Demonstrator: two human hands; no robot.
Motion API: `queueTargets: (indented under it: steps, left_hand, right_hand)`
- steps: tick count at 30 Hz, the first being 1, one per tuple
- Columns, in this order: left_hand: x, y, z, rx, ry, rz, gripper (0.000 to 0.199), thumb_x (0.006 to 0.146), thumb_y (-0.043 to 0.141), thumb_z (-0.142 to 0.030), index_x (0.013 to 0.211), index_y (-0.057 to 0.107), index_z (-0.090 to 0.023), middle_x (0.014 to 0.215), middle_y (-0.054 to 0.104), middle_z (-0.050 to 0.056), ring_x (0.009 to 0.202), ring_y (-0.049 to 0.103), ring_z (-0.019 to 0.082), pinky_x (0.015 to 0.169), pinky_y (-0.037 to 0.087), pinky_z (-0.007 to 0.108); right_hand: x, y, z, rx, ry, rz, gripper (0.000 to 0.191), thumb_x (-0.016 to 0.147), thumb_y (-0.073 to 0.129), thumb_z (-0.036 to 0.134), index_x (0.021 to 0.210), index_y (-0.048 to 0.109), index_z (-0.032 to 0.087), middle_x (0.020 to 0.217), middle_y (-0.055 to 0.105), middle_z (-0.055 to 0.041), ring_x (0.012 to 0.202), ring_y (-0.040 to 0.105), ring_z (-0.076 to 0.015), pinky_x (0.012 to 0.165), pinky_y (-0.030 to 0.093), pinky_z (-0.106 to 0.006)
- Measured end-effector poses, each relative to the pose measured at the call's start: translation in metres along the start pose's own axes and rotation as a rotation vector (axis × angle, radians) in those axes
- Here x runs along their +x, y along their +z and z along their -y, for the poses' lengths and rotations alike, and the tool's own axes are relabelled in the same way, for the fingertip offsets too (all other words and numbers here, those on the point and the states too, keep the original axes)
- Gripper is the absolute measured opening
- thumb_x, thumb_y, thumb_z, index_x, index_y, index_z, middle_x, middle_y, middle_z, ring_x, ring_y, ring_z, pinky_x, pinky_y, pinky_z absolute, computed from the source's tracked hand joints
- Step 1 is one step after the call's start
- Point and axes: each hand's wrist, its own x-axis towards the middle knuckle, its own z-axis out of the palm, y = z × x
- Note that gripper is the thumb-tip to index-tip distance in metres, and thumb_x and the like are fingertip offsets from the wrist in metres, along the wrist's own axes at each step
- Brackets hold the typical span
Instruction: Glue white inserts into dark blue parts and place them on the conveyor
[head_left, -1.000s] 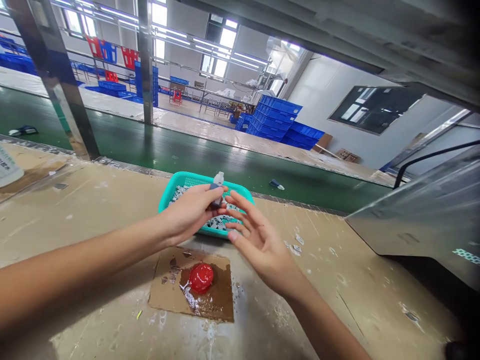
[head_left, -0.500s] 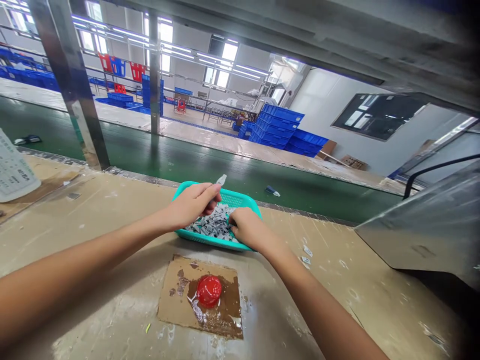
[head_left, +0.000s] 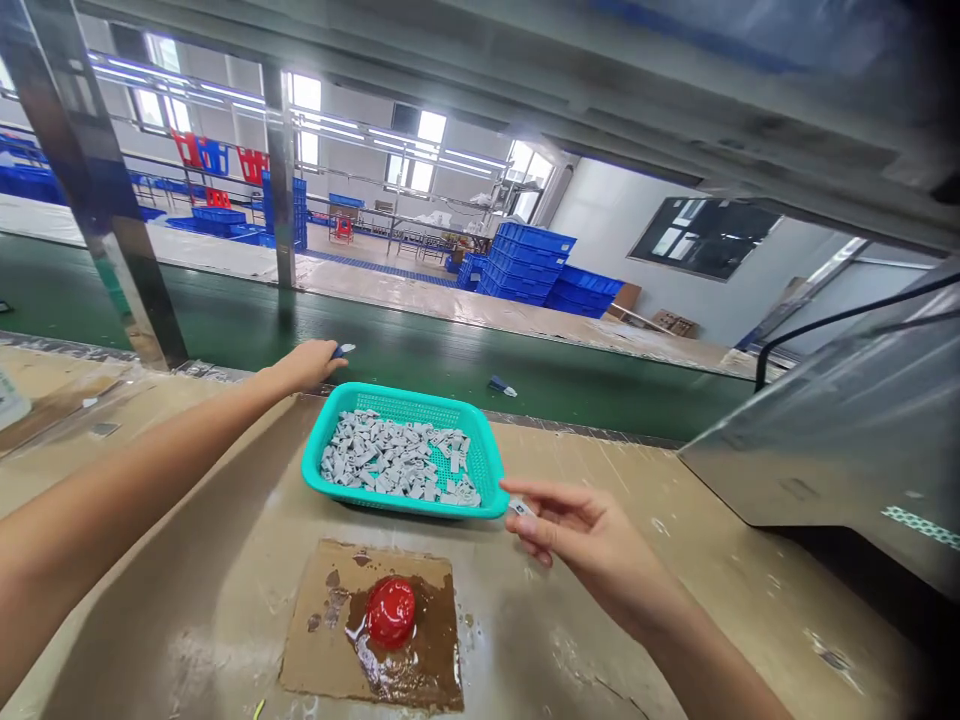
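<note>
At the edge of the green belt, my left hand (head_left: 313,364) is closed on a small dark blue piece with a pale tip (head_left: 344,350). My right hand (head_left: 574,522) pinches a small grey clip (head_left: 522,508) between thumb and fingers, beside the right end of a teal basket (head_left: 318,478). Many small grey pieces (head_left: 386,455) lie in the basket. Nearer to me, a wet red round object (head_left: 391,612) sits on a stained cardboard square (head_left: 304,640).
The green belt (head_left: 420,365) runs across behind the basket, with another dark blue piece (head_left: 501,386) on it. A metal post (head_left: 120,220) stands at the left. At the right is a large grey metal panel (head_left: 825,440).
My left hand has moved left from above the basket to the belt. My right hand has come out of the basket to its right side with a grey clip. The view has shifted.
</note>
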Motion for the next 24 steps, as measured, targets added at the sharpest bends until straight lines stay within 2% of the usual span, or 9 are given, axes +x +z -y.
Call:
queueTargets:
  steps: [2,4,6,7,9,13,16,20,24]
  left_hand:
    - [0.007,0.009,0.007,0.027,-0.068,0.042,0.041,0.078,0.046,-0.036,0.104,0.054,-0.005,0.117,0.048,0.027,0.112,0.041,0.04,0.086,0.034,0.047]
    - [0.016,0.013,0.001,0.032,-0.1,0.051,0.058,0.076,0.051,-0.036,0.122,0.042,-0.003,0.134,0.023,0.031,0.122,0.019,0.048,0.089,0.025,0.058]
    - [0.029,0.015,-0.02,0.005,-0.058,0.065,0.069,0.074,0.055,-0.034,0.132,0.028,-0.009,0.14,0.005,0.026,0.124,0.006,0.049,0.091,0.018,0.061]
    - [0.038,0.015,-0.036,-0.021,-0.012,0.081,0.071,0.074,0.057,-0.031,0.134,0.025,-0.013,0.142,0.003,0.023,0.125,0.007,0.047,0.093,0.018,0.06]
    - [0.055,0.019,-0.074,-0.094,0.094,0.119,0.067,0.074,0.058,-0.027,0.133,0.026,-0.02,0.143,0.009,0.017,0.126,0.017,0.04,0.096,0.022,0.055]
    - [0.078,0.033,-0.156,-0.284,0.282,0.155,0.042,0.081,0.051,-0.028,0.121,0.043,-0.017,0.131,0.037,0.01,0.116,0.04,0.024,0.095,0.032,0.048]
    - [0.082,0.044,-0.198,-0.391,0.342,0.158,0.031,0.082,0.049,-0.028,0.11,0.051,-0.015,0.118,0.048,0.008,0.105,0.048,0.02,0.089,0.039,0.043]
    - [0.079,0.051,-0.217,-0.451,0.315,0.185,0.024,0.082,0.048,-0.028,0.101,0.054,-0.015,0.105,0.055,0.007,0.092,0.054,0.017,0.079,0.046,0.036]
    - [0.074,0.05,-0.203,-0.479,0.238,0.191,0.021,0.082,0.048,-0.029,0.095,0.056,-0.014,0.097,0.057,0.005,0.087,0.055,0.015,0.076,0.047,0.033]
  right_hand:
    - [-0.009,-0.003,-0.01,0.13,0.045,-0.047,0.026,0.061,0.073,0.028,0.083,0.068,0.016,0.061,0.057,-0.0005,0.048,0.043,-0.0068,0.044,0.035,-0.021]
    - [-0.013,-0.004,-0.016,0.243,0.067,-0.083,0.024,0.059,0.075,0.026,0.08,0.069,0.017,0.072,0.062,-0.0037,0.05,0.046,-0.0066,0.045,0.037,-0.02]
    - [-0.014,-0.003,-0.02,0.336,0.067,-0.097,0.023,0.06,0.075,0.025,0.082,0.069,0.018,0.078,0.064,-0.0046,0.055,0.05,-0.0077,0.05,0.041,-0.021]
    - [-0.014,-0.003,-0.021,0.373,0.065,-0.091,0.023,0.062,0.074,0.025,0.083,0.069,0.018,0.076,0.064,-0.0045,0.058,0.052,-0.0088,0.053,0.043,-0.022]
    - [-0.014,-0.004,-0.022,0.44,0.067,-0.064,0.023,0.066,0.071,0.027,0.086,0.069,0.018,0.071,0.064,-0.0045,0.061,0.055,-0.0106,0.057,0.045,-0.023]
    - [-0.016,-0.009,-0.026,0.532,0.07,-0.013,0.016,0.066,0.07,0.024,0.08,0.07,0.015,0.07,0.064,-0.005,0.059,0.056,-0.0096,0.056,0.045,-0.021]
    - [-0.017,-0.013,-0.03,0.592,0.046,-0.031,0.014,0.065,0.071,0.022,0.077,0.07,0.014,0.068,0.063,-0.0042,0.056,0.055,-0.0081,0.054,0.045,-0.019]
    - [-0.018,-0.011,-0.033,0.724,0.052,-0.039,0.02,0.064,0.072,0.022,0.084,0.069,0.017,0.074,0.062,-0.0032,0.055,0.052,-0.0065,0.051,0.043,-0.017]
    - [-0.023,-0.005,-0.028,0.758,0.052,-0.04,0.019,0.064,0.071,0.019,0.083,0.069,0.017,0.077,0.06,-0.0029,0.056,0.05,-0.0059,0.049,0.041,-0.016]
